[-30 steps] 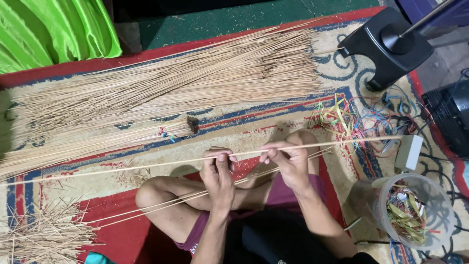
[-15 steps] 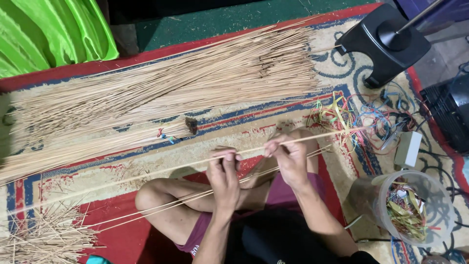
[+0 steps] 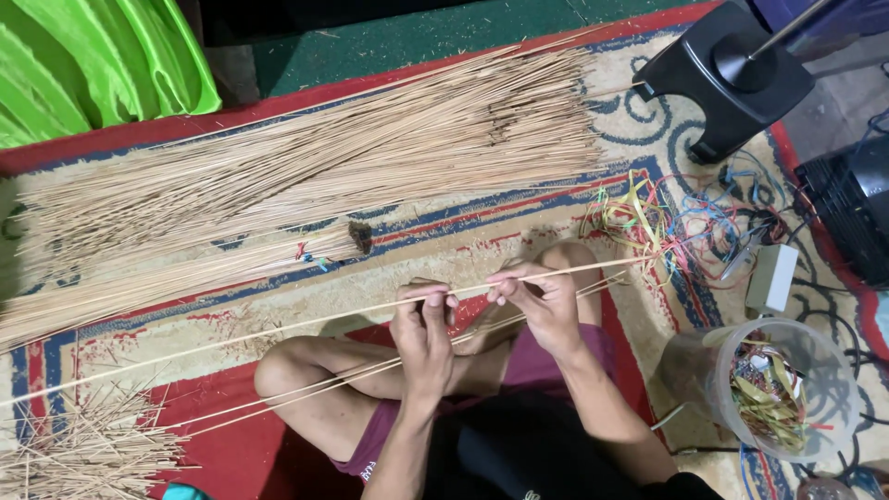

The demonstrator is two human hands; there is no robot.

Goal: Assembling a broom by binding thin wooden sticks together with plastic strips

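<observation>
stick (image 3: 278, 326): long, thin, slants across the lap above the rug (image 3: 463, 236) | left hand (image 3: 423, 324): fingers closed, pinching the stick from below | right hand (image 3: 542, 301): fingertips pinch the same stick just beside the left | stick pile (image 3: 306, 176): beyond, apart

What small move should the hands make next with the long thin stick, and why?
Probably slide the left hand leftward along the long thin stick. Both hands pinch it close together near its right end, the right hand just beside the left, while most of its length reaches unsupported toward the carpet edge.
</observation>
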